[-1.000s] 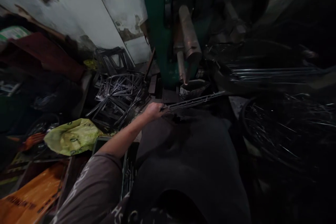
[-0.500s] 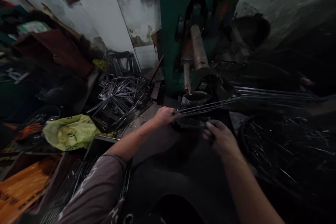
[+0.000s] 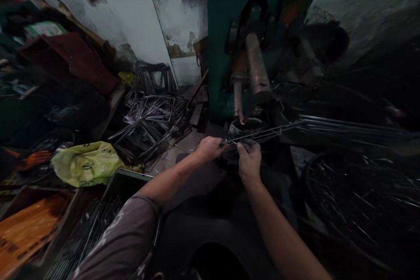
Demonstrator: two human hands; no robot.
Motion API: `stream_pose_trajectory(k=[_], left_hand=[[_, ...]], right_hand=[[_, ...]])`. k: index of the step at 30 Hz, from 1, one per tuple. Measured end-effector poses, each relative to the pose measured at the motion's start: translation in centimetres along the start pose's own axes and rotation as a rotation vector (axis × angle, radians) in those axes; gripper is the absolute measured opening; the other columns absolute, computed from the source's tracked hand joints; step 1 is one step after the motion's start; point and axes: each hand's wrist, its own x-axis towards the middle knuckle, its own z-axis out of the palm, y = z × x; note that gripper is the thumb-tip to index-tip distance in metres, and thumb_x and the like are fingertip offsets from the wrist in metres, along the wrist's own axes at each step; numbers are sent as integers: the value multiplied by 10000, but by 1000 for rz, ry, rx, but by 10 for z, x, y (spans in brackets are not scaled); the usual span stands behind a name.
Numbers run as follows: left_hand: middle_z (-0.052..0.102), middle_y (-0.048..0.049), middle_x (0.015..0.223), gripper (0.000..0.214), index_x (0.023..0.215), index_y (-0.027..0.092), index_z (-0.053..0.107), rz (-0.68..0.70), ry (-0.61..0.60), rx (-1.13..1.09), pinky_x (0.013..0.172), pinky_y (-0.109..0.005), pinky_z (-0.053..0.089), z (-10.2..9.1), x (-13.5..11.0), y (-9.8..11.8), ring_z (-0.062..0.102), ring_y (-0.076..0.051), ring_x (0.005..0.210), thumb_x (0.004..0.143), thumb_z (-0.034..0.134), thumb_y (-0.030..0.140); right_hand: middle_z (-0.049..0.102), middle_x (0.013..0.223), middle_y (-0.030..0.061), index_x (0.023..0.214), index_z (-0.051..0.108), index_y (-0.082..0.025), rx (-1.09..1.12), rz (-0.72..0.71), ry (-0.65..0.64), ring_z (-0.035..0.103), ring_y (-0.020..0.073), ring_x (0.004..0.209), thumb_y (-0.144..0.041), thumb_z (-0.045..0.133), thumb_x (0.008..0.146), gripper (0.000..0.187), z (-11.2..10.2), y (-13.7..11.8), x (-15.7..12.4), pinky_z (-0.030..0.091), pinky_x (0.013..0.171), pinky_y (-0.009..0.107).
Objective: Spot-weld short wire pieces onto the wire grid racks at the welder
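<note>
My left hand (image 3: 210, 148) is closed around the near end of a long thin wire frame (image 3: 269, 131) that runs up to the right, toward the base of a green press machine (image 3: 243, 26). Beside it, my right hand (image 3: 249, 159) pinches the same wire frame a little further along. Both hands sit just in front of the machine's round die (image 3: 244, 126), under its metal ram (image 3: 257, 70). My dark lap fills the bottom centre.
A heap of bent wire frames (image 3: 151, 118) lies left of the machine. A yellow-green plastic bag (image 3: 87, 164), an orange board (image 3: 22, 227) and a tray of metal rods (image 3: 92, 232) are at lower left. Long rods (image 3: 348, 124) and wire rings (image 3: 361, 183) lie at right.
My right hand came into view from the lower right and took hold of the wire frame beside my left hand. The view lifted toward the machine.
</note>
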Motion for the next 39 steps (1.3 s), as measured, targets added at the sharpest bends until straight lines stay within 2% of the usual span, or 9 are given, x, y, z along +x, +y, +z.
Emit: stream_pose_trajectory(k=[2,6,18,26,39], left_hand=[[706,-113,833,429,837,153,690,4,-7,1,650,-238,399,2,1,0,643,-182,784,901,418,478],[703,-111,818,438,834,151,690,12,-10,-12,650,-238,403,4,4,0,642,-183,783,903,412,483],[699,-119,814,443,834,145,697,-26,-7,-119,670,-248,416,4,17,6,650,-201,813,889,437,499],[698,-130,812,446,838,137,698,-36,-2,-118,652,-253,418,6,30,3,652,-211,800,895,428,487],[704,-120,795,470,791,133,698,0,96,-185,613,-231,396,12,50,-1,642,-174,741,890,433,509]], right_hand=[[610,767,-2,912,484,-174,-8,-33,-9,591,142,707,-348,693,660,370,0,2,3,469,697,300],[598,803,8,912,475,-173,-2,-93,9,592,148,746,-344,681,681,354,2,3,2,460,735,311],[536,783,-5,890,453,-189,-78,-200,57,550,141,733,-358,628,712,302,4,3,12,446,722,306],[552,797,3,894,458,-181,-37,-212,50,566,148,758,-349,654,702,322,7,7,27,457,751,320],[576,816,6,874,462,-186,-39,-247,16,578,153,776,-332,646,685,302,12,5,53,463,770,330]])
